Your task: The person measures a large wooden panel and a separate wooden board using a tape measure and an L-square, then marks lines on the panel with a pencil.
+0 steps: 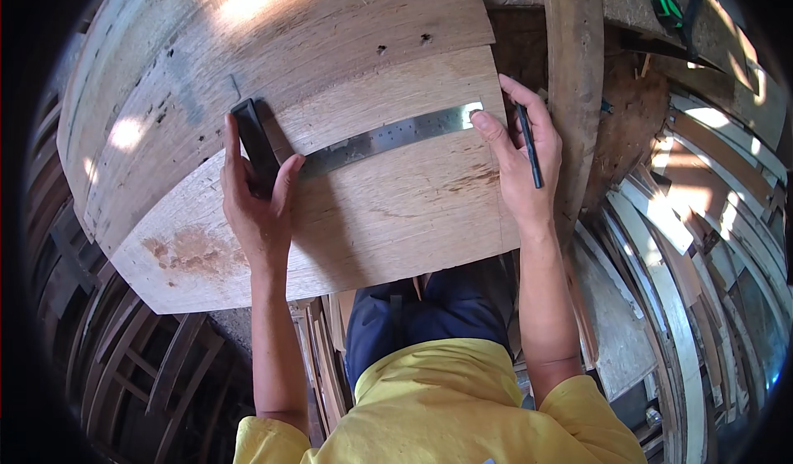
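Note:
A try square lies across a pale plywood sheet (396, 216), its steel blade (380, 139) running rightward to the sheet's right edge. My left hand (258, 220) is closed around its black stock (258, 142), thumb on the near side and fingers along the far side. At the blade's right end, the thumb of my right hand (526, 175) presses down while the fingers reach past the sheet's edge. A slim black pencil (529, 146) is tucked between the fingers of that hand, pointing toward me. A faint line runs down the sheet near its right edge.
Another plywood sheet (330, 42) with small knot holes lies beyond. An upright-running timber beam (574, 76) is at the right. A green tape measure (665, 4) rests on boards at the far right. Stacked wood strips (686, 299) fill the lower right, more (140, 365) the lower left.

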The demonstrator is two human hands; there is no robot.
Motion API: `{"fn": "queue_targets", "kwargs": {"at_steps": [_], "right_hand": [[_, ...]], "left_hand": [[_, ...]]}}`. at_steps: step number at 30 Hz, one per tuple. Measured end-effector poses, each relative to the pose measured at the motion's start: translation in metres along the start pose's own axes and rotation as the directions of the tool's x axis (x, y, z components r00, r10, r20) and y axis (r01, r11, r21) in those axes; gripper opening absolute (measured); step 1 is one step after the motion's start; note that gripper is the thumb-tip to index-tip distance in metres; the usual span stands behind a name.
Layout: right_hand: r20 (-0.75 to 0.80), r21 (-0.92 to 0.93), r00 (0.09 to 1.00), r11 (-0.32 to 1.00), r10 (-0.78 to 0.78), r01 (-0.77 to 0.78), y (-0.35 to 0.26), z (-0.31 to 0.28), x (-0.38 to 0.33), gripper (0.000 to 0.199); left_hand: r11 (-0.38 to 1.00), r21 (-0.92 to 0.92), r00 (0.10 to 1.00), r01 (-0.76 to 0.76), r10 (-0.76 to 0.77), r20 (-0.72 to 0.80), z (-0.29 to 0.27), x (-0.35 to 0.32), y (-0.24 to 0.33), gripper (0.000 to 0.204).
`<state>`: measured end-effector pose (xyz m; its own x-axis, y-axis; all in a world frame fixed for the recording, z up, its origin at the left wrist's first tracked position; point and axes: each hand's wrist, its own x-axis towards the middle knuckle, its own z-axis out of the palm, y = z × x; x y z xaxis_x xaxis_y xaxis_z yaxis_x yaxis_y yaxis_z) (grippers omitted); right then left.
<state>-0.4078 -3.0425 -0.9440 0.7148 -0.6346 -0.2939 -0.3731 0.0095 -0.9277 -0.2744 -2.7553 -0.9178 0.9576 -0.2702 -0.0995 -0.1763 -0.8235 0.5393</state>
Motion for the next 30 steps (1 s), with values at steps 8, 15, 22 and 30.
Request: {"fn": "queue_targets", "kwargs": {"at_steps": [8, 15, 22, 30], "right_hand": [[-0.004, 0.014, 1.0, 1.0, 0.017, -0.017, -0.001, -0.003, -0.001, 0.056], [0.002, 0.011, 1.0, 1.0, 0.017, -0.017, -0.003, -0.003, 0.0, 0.056], [0.0, 0.002, 1.0, 1.0, 0.019, -0.019, -0.004, 0.0, -0.001, 0.057], [0.005, 0.004, 0.999, 0.999, 0.053, -0.054, -0.004, -0.006, 0.0, 0.059]], "left_hand": [[1.0, 0.008, 0.998, 0.012, -0.012, 0.068, -0.001, 0.003, 0.007, 0.111], [0.995, 0.035, 0.988, 0.098, -0.101, 0.116, -0.004, 0.0, 0.015, 0.104], [0.999, 0.054, 0.999, -0.005, 0.002, 0.054, -0.001, 0.001, 0.004, 0.114], [1.0, 0.027, 0.998, -0.002, 0.0, 0.067, 0.002, 0.001, 0.008, 0.114]]}}
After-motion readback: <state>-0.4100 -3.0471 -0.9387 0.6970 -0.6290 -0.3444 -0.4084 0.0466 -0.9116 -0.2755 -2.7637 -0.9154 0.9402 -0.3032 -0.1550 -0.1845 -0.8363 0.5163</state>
